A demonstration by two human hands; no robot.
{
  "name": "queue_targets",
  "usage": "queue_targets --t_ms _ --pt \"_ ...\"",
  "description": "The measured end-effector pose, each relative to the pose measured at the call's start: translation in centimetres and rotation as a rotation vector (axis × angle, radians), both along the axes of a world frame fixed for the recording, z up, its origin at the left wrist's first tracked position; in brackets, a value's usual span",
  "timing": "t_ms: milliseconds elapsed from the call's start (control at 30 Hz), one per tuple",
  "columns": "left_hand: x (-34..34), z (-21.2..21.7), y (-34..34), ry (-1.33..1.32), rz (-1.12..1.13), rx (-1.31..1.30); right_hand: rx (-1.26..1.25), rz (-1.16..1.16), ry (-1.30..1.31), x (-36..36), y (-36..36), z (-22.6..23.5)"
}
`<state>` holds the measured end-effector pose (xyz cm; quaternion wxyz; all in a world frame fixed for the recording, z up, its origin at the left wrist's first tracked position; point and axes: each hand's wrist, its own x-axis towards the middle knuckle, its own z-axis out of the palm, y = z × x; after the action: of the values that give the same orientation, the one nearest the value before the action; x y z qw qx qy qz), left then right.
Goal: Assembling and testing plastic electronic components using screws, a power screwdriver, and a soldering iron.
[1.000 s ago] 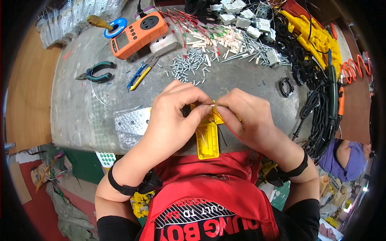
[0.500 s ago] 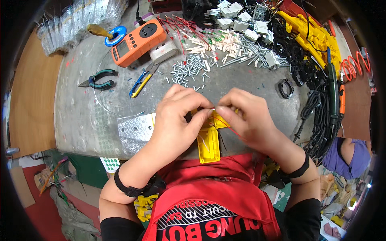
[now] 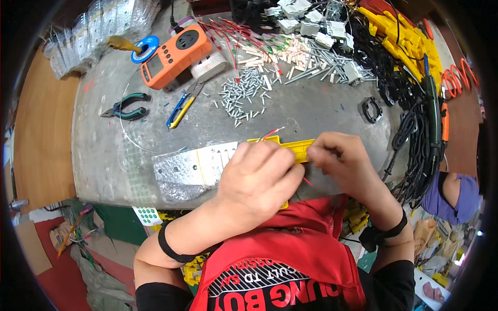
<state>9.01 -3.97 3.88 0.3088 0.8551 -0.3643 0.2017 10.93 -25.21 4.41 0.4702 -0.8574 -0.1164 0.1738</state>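
Observation:
A yellow plastic housing (image 3: 298, 149) lies between my hands near the table's front edge. My left hand (image 3: 259, 179) is closed over it and hides most of it, with one yellow end just visible below the palm. Curled at the right end of the housing, the fingers of my right hand (image 3: 343, 158) press against it. Thin red wire (image 3: 272, 133) sticks up past the housing's far side, and a short red wire end (image 3: 308, 182) shows below my left fingers. To the left lies a bubble-wrapped pack of metal plates (image 3: 181, 173), partly under my left hand.
Loose screws (image 3: 241, 96) are heaped ahead, below small pale parts and white connectors (image 3: 311, 26). Leftward are pliers (image 3: 127, 107), snips (image 3: 181, 109) and an orange meter (image 3: 176, 57). Black cables (image 3: 415, 150), a black ring (image 3: 371, 110) and yellow housings (image 3: 410, 46) are on the right.
My hands have come apart from their shared pinch. The left has moved over the housing, covering it, and the right has shifted to its right end. The wires now point away from me.

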Motion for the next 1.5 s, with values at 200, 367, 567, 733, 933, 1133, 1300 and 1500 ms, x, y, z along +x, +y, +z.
queue_targets --t_ms 200,367,567,733,933,1133,1300,1500 --pt "0.3 -0.9 1.8 0.569 0.011 -0.483 -0.032 0.306 -0.384 -1.1 2.4 0.0" --pt "0.0 -1.5 2.7 0.712 0.013 -0.603 0.005 -0.104 -0.225 2.5 1.7 -1.6" --pt "-0.6 -1.4 2.2 0.775 0.089 -0.665 0.078 -0.416 -0.398 1.1 -0.4 -1.4" --pt "-0.5 -1.8 1.5 0.806 0.086 -0.843 -0.169 0.102 -0.559 -5.4 4.5 -0.8" --pt "-0.2 -1.9 2.2 0.662 0.059 -0.638 -0.284 0.16 -0.493 -4.9 5.1 -1.6" --pt "-0.9 -1.2 1.4 0.166 0.155 -0.162 -0.082 0.03 -0.466 -4.2 3.6 1.1" --pt "-0.9 -0.1 1.6 0.239 0.159 -0.058 -0.125 0.122 -0.754 -3.7 3.8 1.2" --pt "-1.2 0.1 1.8 0.454 0.159 -0.229 -0.222 0.094 -0.792 -2.6 3.5 0.9"
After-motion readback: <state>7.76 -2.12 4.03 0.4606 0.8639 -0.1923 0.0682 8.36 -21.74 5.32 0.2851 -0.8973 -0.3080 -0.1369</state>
